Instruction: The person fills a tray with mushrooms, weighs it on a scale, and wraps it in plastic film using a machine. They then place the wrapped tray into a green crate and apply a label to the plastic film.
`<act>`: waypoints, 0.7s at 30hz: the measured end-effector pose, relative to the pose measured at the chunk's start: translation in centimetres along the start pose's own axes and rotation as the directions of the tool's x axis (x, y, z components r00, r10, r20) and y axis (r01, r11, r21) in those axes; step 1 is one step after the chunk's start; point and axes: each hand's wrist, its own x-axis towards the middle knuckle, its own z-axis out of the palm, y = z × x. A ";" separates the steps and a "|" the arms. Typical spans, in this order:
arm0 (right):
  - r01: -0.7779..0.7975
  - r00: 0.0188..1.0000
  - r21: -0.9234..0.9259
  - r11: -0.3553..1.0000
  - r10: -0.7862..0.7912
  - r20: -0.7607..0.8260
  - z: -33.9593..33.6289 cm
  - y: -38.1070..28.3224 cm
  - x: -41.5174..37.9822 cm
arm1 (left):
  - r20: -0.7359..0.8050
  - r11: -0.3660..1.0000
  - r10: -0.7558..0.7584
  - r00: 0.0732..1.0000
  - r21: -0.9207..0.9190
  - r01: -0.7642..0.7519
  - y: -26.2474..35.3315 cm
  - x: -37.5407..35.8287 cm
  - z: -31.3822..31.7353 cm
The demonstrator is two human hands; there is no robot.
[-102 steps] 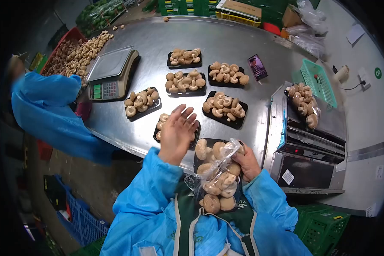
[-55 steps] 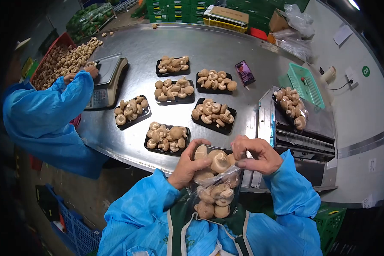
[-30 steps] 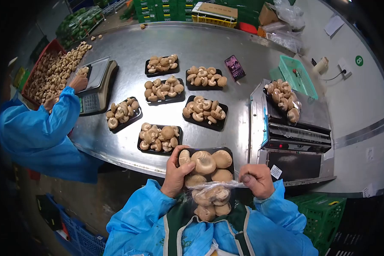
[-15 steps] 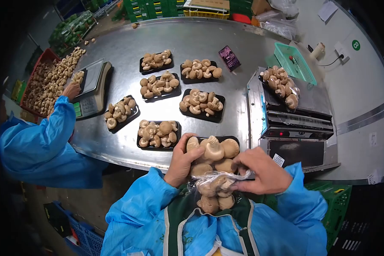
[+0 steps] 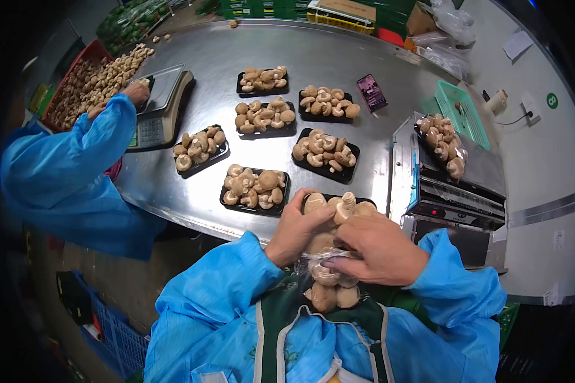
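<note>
Close to my body is a black tray (image 5: 359,198) heaped with shiitake mushrooms (image 5: 327,295), tilted at the table's front edge. My left hand (image 5: 298,228) is closed around the tray's left side, its thumb over the mushrooms. Clear plastic film (image 5: 322,256) lies bunched across the middle of the heap. The fingers of my right hand (image 5: 382,250) pinch this film from the right, over the mushrooms. Part of the tray is hidden beneath my hands and the film.
Several mushroom trays (image 5: 255,188) stand on the metal table (image 5: 204,64). To the right are a wrapping machine (image 5: 457,203) bearing a wrapped tray (image 5: 442,143), a green basket (image 5: 460,108) and a phone (image 5: 372,92). At left, a co-worker's hand (image 5: 136,93) is over a scale (image 5: 166,115).
The whole view has shifted, so the table's contents appear farther right. My right hand has drawn the film inward over the mushrooms. The co-worker's hand still holds something at the scale.
</note>
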 end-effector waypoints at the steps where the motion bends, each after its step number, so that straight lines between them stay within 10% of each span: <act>1: 0.094 0.996 -0.223 0.970 -0.092 0.020 0.2 -0.1 0.5 | -0.005 1.000 0.009 1.000 0.015 -0.009 0.0 0.2 0.0; 21: 0.415 0.905 0.069 0.907 -0.420 0.071 1.6 -2.0 -1.5 | -0.078 0.972 -0.034 0.996 -0.235 0.014 -1.2 1.5 -4.6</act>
